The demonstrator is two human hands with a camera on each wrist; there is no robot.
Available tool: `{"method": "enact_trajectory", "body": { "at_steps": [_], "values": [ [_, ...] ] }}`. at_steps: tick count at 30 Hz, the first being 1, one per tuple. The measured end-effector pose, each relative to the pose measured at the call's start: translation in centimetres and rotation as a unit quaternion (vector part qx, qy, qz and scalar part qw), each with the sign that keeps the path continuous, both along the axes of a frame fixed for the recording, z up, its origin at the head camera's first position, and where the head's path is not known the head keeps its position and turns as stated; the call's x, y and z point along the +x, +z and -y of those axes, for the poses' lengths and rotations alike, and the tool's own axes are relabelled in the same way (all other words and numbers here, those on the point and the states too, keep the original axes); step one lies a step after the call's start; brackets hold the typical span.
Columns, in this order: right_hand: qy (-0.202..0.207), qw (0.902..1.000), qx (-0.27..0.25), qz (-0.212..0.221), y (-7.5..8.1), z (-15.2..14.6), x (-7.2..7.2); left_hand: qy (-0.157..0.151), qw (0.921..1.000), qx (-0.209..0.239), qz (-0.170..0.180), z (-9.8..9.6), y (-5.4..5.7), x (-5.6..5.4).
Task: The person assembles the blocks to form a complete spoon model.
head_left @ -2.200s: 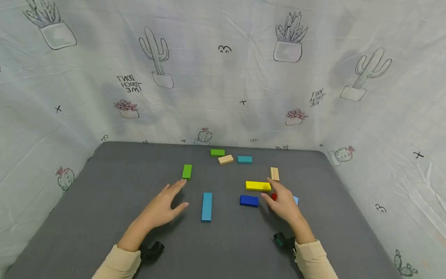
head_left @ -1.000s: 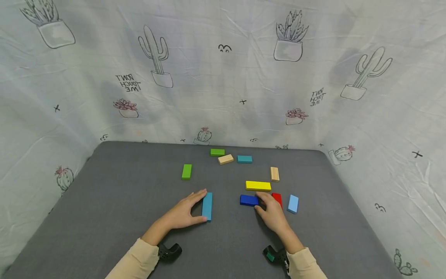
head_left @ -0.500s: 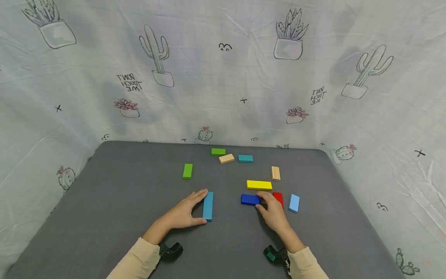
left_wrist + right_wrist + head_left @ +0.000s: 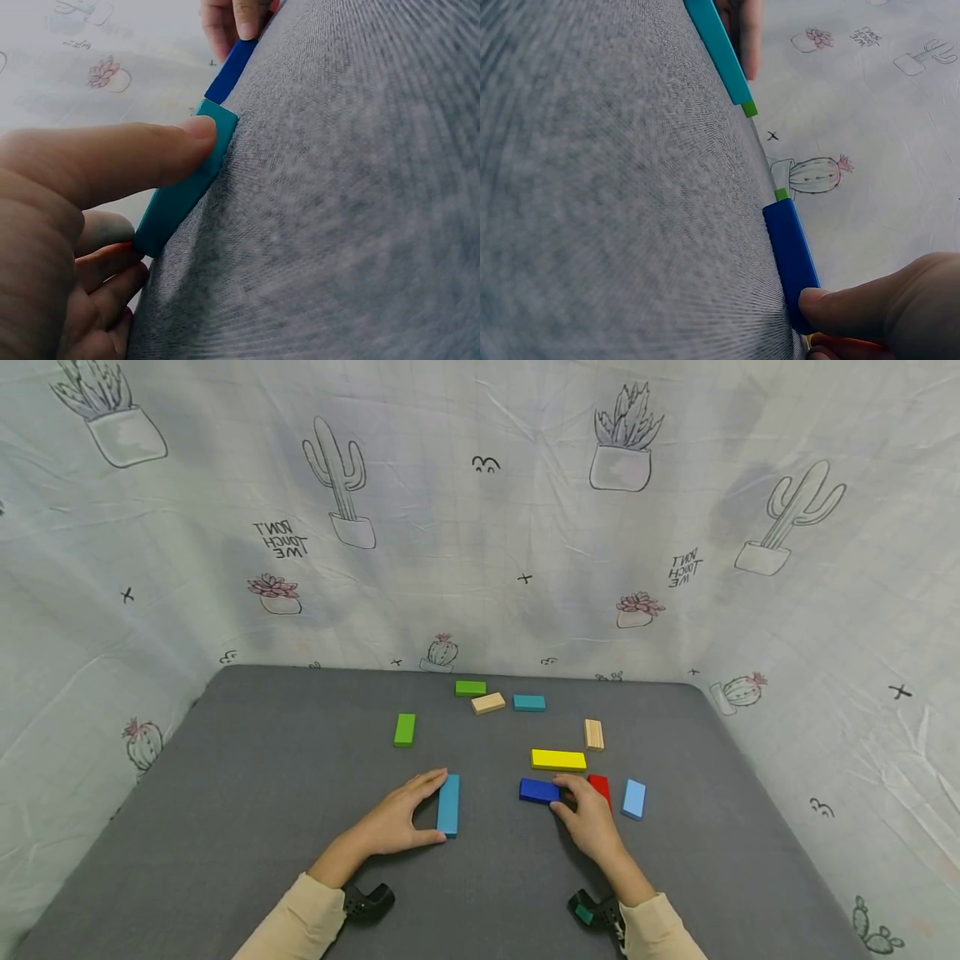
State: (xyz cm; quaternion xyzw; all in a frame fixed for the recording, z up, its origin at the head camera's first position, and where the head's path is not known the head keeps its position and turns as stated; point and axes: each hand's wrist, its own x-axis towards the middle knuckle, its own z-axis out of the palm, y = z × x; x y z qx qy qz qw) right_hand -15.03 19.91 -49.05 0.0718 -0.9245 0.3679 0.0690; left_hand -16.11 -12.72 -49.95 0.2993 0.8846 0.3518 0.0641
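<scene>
My left hand (image 4: pixel 392 820) spans a long light-blue block (image 4: pixel 448 807) lying on the grey table, thumb at its near end and fingertips at its far end. In the left wrist view the thumb presses on that block (image 4: pixel 184 184), which looks teal there. My right hand (image 4: pixel 590 827) pinches the right end of a dark blue block (image 4: pixel 537 790), which lies flat. The right wrist view has the thumb against this dark blue block (image 4: pixel 789 259); the other fingers are mostly out of sight. A red block (image 4: pixel 600 790), partly covered by the right hand, lies just beside it.
Beyond the dark blue block lies a yellow block (image 4: pixel 558 760). A pale blue block (image 4: pixel 633 799) is at the right. Farther back are green blocks (image 4: pixel 404 730), plain wooden blocks (image 4: pixel 593 735) and a teal block (image 4: pixel 529 702). A cactus-print cloth (image 4: pixel 480 543) hangs behind the table (image 4: pixel 247 760).
From hovering apart, my left hand has moved right onto the long light-blue block, and my right hand has come down and left to the dark blue block. Over the last second both have stayed put.
</scene>
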Motion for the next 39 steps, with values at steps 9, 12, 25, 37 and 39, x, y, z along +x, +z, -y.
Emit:
{"method": "enact_trajectory", "body": {
  "at_steps": [9,12,25,37,39],
  "values": [
    [-0.014,0.9992,-0.038,0.002,0.1,0.1,0.0,0.006,0.9999,0.010,-0.004,0.0,0.0,0.0],
    [-0.017,0.9984,-0.054,0.009,0.2,0.1,0.0,0.007,0.9999,0.012,-0.005,0.0,0.1,0.1],
    [-0.020,0.9961,-0.083,0.025,0.4,0.3,-0.4,0.013,0.9997,0.020,-0.001,0.0,0.4,0.2],
    [-0.008,0.9925,-0.119,0.027,0.7,1.2,-1.5,0.012,0.9989,0.045,0.007,-1.1,0.8,0.6],
    [-0.006,0.9912,-0.129,0.032,0.8,1.4,-1.7,0.006,0.9989,0.047,0.008,-1.6,0.9,0.7]
  ]
}}
